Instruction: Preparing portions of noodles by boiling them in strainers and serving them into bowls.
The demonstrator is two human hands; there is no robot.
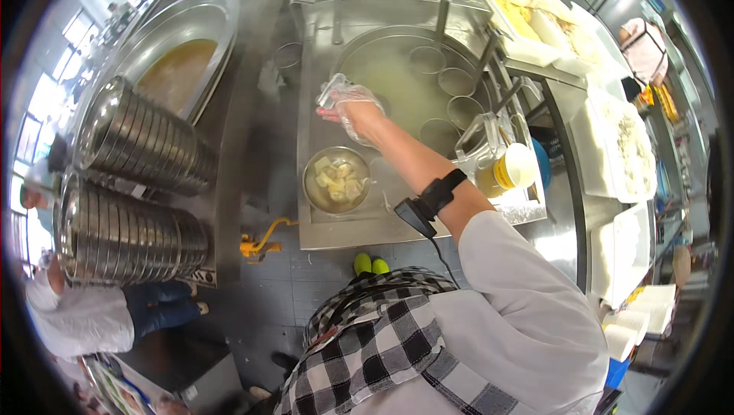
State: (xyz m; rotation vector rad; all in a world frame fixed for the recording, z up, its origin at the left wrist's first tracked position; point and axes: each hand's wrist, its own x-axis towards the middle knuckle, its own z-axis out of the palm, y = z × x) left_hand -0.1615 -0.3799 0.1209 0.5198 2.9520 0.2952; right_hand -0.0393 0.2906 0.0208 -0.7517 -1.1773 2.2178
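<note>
My right hand [355, 106], in a thin clear plastic glove, is over the left rim of a large round boiling pot [395, 73] set in a steel cooker. Its fingers point left, and crumpled shiny plastic or metal by them hides whether they hold anything. Cloudy, steaming water fills the pot. Strainer baskets with upright handles hang along its right side, one of them a wire strainer basket [464, 112]. Nearer to me, a round steel bowl [337, 180] of pale dumplings in liquid stands on the steel worktop [395, 208]. My left hand is out of view.
Left stand stacked steel bowls [137, 231] and an oval steel basin [223, 19] of brown broth. A yellow-and-white paper cup [516, 165] and clear pitcher [481, 128] are right of the pot. White food tubs [619, 145] line the right counter. A yellow gas valve [258, 246] juts out low. Other people work nearby.
</note>
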